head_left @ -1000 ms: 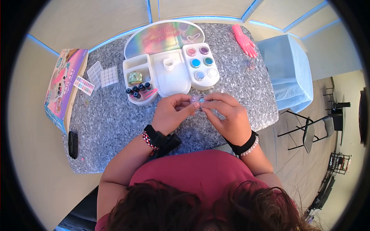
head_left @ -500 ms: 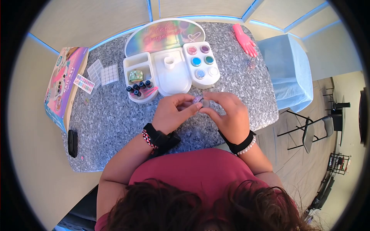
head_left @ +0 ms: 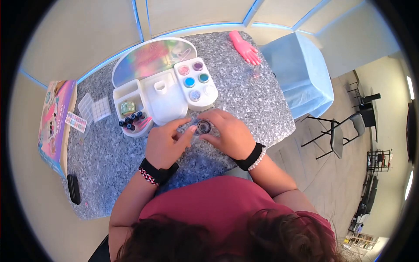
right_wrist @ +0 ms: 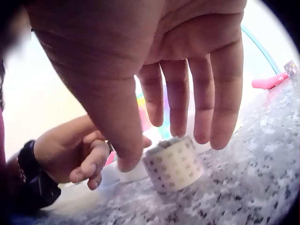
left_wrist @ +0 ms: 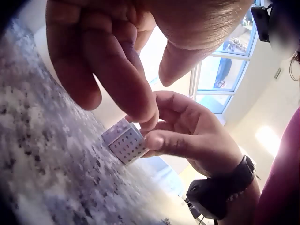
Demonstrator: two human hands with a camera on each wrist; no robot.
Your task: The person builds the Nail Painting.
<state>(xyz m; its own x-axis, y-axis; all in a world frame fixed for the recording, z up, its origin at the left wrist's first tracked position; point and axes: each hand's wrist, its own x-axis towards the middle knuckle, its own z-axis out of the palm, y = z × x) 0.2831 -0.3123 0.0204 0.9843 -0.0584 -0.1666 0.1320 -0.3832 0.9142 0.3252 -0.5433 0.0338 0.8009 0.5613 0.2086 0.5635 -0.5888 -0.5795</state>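
Note:
Between my two hands is a small patterned roll of tape (head_left: 203,127), its ring-shaped end facing up in the head view. Rows of small squares mark its pale side in the right wrist view, where the roll (right_wrist: 173,166) tilts close over the stone-patterned table. My right hand (head_left: 231,136) holds it, thumb on the near side and fingers across the far side. My left hand (head_left: 168,142) is at the roll's left, index finger reaching forward and thumb tip at the edge. In the left wrist view its fingers (left_wrist: 129,89) hang loosely above the roll.
Ahead stands a white nail-art station (head_left: 168,102) with glitter pots (head_left: 189,82), dark-capped bottles (head_left: 131,121) and a green roll (head_left: 128,108). A pink model hand (head_left: 245,49) lies at the far right. At left are a colourful box (head_left: 56,118), a sticker sheet (head_left: 76,122) and a black case (head_left: 74,189).
The head view has swung, so the table appears shifted left and lower. Both hands' fingers were pinching the roll; it is now turned end up and my left fingers have loosened.

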